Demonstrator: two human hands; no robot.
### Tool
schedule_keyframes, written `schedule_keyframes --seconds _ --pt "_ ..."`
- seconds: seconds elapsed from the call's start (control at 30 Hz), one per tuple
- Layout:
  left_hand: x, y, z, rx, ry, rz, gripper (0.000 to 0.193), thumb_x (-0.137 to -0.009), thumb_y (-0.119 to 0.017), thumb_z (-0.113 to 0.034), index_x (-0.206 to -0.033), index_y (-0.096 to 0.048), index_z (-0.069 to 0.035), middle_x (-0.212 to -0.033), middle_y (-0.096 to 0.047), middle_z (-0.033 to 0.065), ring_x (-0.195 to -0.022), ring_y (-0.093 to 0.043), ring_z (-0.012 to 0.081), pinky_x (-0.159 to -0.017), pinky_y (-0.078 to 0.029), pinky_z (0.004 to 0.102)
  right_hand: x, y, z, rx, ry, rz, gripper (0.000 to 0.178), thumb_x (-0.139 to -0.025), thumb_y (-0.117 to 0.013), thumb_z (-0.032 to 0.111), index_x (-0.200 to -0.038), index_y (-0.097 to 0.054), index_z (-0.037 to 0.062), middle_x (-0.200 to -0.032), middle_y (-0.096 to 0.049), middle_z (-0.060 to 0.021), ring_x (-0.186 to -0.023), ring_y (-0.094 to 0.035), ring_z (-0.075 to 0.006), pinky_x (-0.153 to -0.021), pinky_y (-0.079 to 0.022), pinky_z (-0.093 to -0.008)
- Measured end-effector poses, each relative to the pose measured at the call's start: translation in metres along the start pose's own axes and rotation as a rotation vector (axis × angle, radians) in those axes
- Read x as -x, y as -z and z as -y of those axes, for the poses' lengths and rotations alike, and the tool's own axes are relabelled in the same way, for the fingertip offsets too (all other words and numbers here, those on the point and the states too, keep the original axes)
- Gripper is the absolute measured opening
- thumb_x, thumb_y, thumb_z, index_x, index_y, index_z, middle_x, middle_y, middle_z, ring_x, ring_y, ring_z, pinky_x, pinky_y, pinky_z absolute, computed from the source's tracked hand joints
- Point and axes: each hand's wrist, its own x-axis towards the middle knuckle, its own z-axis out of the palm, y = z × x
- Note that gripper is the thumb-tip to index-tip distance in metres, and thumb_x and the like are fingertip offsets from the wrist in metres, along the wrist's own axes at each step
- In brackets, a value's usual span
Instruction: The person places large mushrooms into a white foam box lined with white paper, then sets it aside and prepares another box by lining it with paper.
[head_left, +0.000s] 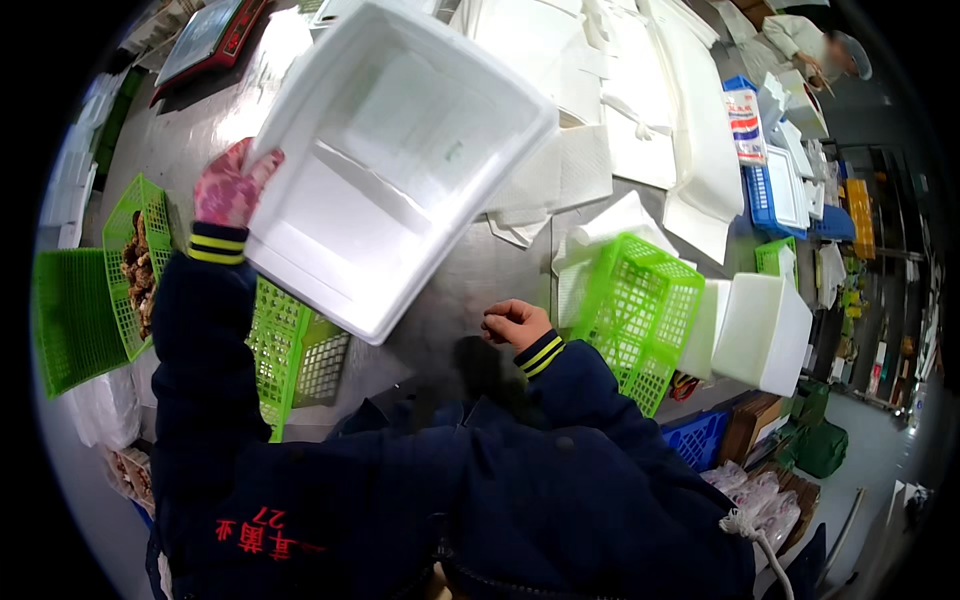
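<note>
The left hand (232, 186), in a pink patterned glove, grips the edge of a large white foam tray (392, 160) and holds it up, tilted, above the steel table (470, 280); the tray's open side faces the camera, and a shallow step shows across its floor. The right hand (513, 323) is bare and loosely curled into a fist, holding nothing that can be seen, just above the table's near edge.

Below the lifted tray, at the near left of the table, a green mesh basket (292, 350) stands, partly hidden by the dark blue sleeve. Further left, another green basket (135, 255) holds brown mushrooms (137, 272) (their kind is hard to tell at this size). To the right of the curled hand a third green basket (637, 310) lies tipped on its side, with a white foam box (765, 335) just beside it at the table's right edge. White sheets of paper (640, 110) are spread over the far part of the table, and a red scale (208, 40) sits at the far left corner.
</note>
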Motion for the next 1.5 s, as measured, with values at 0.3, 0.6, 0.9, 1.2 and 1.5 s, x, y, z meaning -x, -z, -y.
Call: schedule_keyframes --seconds 0.3,0.6,0.9,1.2,1.5 --pt "0.134 -0.063 -0.065 -0.044 -0.013 -0.046 0.031 -0.078 -0.064 -0.026 -0.104 -0.061 -0.008 -0.083 -0.065 0.0130 -0.077 -0.063 0.0248 -0.069 -0.049 0.0317 0.057 0.007 0.014 -0.382 -0.050 -0.067 0.058 -0.088 -0.043 0.043 -0.138 -0.022 0.0210 -0.112 -0.053 -0.0116 -0.091 -0.056 -0.0212 -0.074 -0.048 -0.0362" --pt "0.209 -0.085 -0.043 -0.174 0.093 0.137 0.034 -0.077 -0.060 -0.033 -0.103 -0.058 -0.011 -0.088 -0.063 0.0132 -0.080 -0.060 0.0324 -0.072 -0.047 0.0410 0.089 0.016 -0.035 0.006 0.107 -0.170 0.092 -0.077 -0.066 0.025 -0.140 -0.001 0.0123 -0.092 -0.058 -0.0173 -0.075 -0.058 -0.0191 -0.062 -0.051 -0.0309" --pt "0.227 -0.107 -0.021 0.035 0.264 0.340 0.055 -0.079 -0.059 -0.036 -0.121 -0.046 -0.003 -0.104 -0.058 0.0195 -0.098 -0.056 0.0348 -0.087 -0.043 0.0400 0.030 0.041 -0.037 0.375 0.160 -0.251 0.103 -0.068 -0.072 0.037 -0.138 -0.007 0.0002 -0.107 -0.052 -0.0298 -0.086 -0.060 -0.0297 -0.072 -0.049 -0.0342" --pt "0.243 -0.054 0.051 -0.486 0.169 0.163 0.066 -0.076 -0.062 -0.028 -0.132 -0.033 -0.005 -0.122 -0.046 0.0213 -0.111 -0.046 0.0346 -0.091 -0.039 0.0406 0.046 0.057 -0.005 0.377 0.568 -0.417 0.017 -0.078 -0.064 0.008 -0.089 -0.054 -0.0006 -0.074 -0.057 -0.0050 -0.063 -0.053 -0.0100 -0.060 -0.045 -0.0225" --pt "0.153 -0.078 0.094 -0.601 0.357 0.117 0.028 -0.084 -0.039 -0.018 -0.110 -0.051 -0.012 -0.094 -0.063 0.0135 -0.083 -0.061 0.0347 -0.071 -0.049 0.0448 0.054 0.019 -0.003 0.507 0.482 -0.314 0.014 -0.079 -0.064 0.011 -0.080 -0.059 -0.0016 -0.063 -0.058 -0.0055 -0.053 -0.055 -0.0106 -0.051 -0.046 -0.0239"
